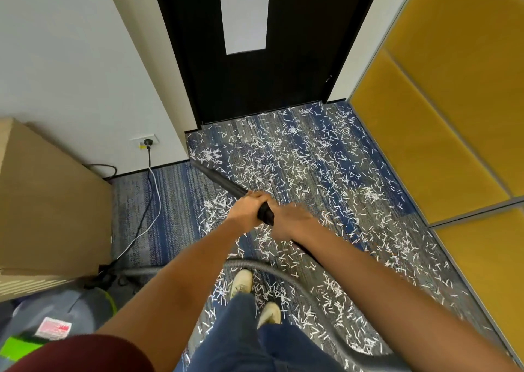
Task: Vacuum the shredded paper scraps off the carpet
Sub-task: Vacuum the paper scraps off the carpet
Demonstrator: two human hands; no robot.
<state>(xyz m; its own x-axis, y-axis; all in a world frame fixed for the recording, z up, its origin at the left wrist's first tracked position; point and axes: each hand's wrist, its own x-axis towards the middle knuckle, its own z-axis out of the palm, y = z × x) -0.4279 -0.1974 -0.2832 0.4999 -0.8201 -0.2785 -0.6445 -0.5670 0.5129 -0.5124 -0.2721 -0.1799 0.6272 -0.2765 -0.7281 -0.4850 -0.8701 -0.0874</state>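
Observation:
White shredded paper scraps [306, 167] lie thick over the blue-grey striped carpet [170, 201], from the door down past my shoes. A black vacuum wand [218, 180] slants up-left, its tip near the wall corner by the scraps. My left hand [246, 210] grips the wand from the left. Just behind it my right hand [292, 221] grips the wand's thicker joint. A grey ribbed hose [255, 265] curves from the wand across the floor in front of my shoes.
A black door [255, 88] closes the far end. Yellow panels [439, 116] line the right side. A tan cabinet [48, 201] stands at left, with cords [150, 207] running to a wall socket [146, 142]. The grey-green vacuum body [56, 320] sits at lower left.

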